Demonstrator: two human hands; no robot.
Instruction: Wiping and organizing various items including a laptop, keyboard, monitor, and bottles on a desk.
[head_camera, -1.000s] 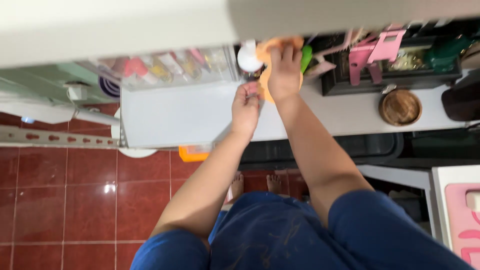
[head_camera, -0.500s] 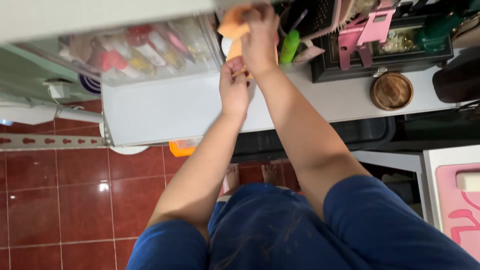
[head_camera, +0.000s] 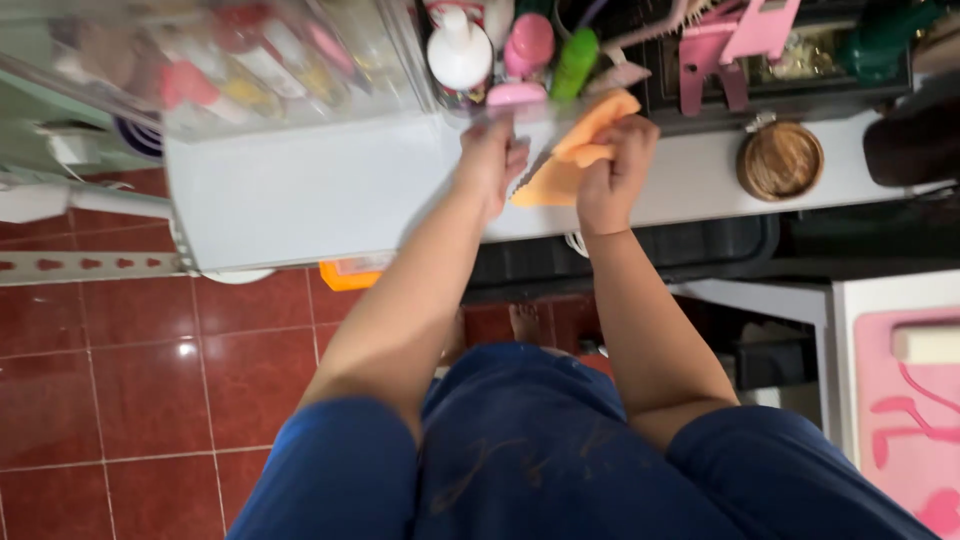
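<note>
Head camera view, looking straight down past blue clothing to a red tiled floor (head_camera: 120, 360). At far left, a clear plastic box (head_camera: 250, 70) holds blurred red, pink and yellow items. It sits above a pale grey surface (head_camera: 310, 200) that runs rightward as a white bench (head_camera: 700, 190). An orange container (head_camera: 348, 275) peeks out from under its near edge.

Near the middle, the left hand (head_camera: 492, 165) is raised with fingers curled loosely; it touches the left edge of an orange cloth (head_camera: 575, 160), though whether it truly grips the cloth cannot be told. Just beyond it stand a white pump bottle (head_camera: 460, 52), a pink bottle (head_camera: 528, 42) and a green bottle (head_camera: 574, 62), close together at the far edge.

Right of the left hand, the right hand (head_camera: 615, 175) is closed in a fist around the orange cloth, which bunches above its knuckles and hangs down between the two hands, over the bench.

Farther right, a pink plastic piece (head_camera: 735, 45) rests on a dark tray at the far edge, and a round woven coaster (head_camera: 780, 160) lies on the bench. At the near right corner, a white and pink board (head_camera: 905, 400) shows.
</note>
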